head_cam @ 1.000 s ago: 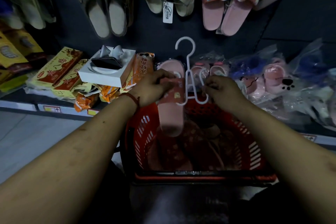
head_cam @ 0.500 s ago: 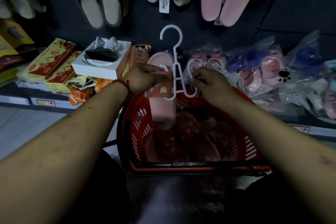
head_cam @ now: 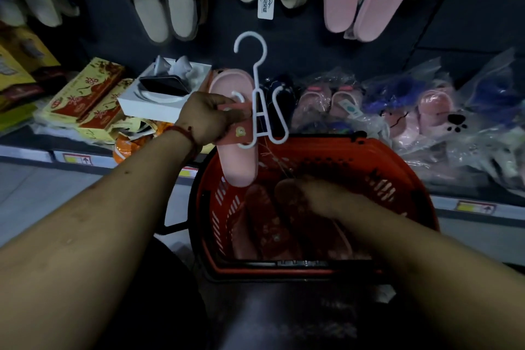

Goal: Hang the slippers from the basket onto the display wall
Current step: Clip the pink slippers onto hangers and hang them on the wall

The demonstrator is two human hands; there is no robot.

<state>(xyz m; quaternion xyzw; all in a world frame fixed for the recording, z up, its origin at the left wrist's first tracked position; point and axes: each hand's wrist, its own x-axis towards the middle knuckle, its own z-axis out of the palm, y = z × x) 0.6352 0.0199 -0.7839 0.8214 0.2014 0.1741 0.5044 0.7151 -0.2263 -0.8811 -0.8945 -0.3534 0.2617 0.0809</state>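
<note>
While both forearms stretch forward from the bottom edge, the right hand [head_cam: 321, 196] is low inside the red basket [head_cam: 377, 150], over the dark red slippers [head_cam: 267, 224] that lie there. It is blurred and in shadow, so I cannot tell if its fingers grip one or only touch it. The left hand [head_cam: 210, 119] is higher, above the basket's far left rim. Its fingers are curled around the strap of a pink slipper [head_cam: 238, 167], which is hooked on the left loop of a white hanger [head_cam: 254, 79]. Behind, bagged slippers [head_cam: 426, 113] lie on the shelf [head_cam: 443, 200]. On the dark display wall [head_cam: 468, 23], the hung pairs [head_cam: 355, 8] are cut off by the top edge.
</note>
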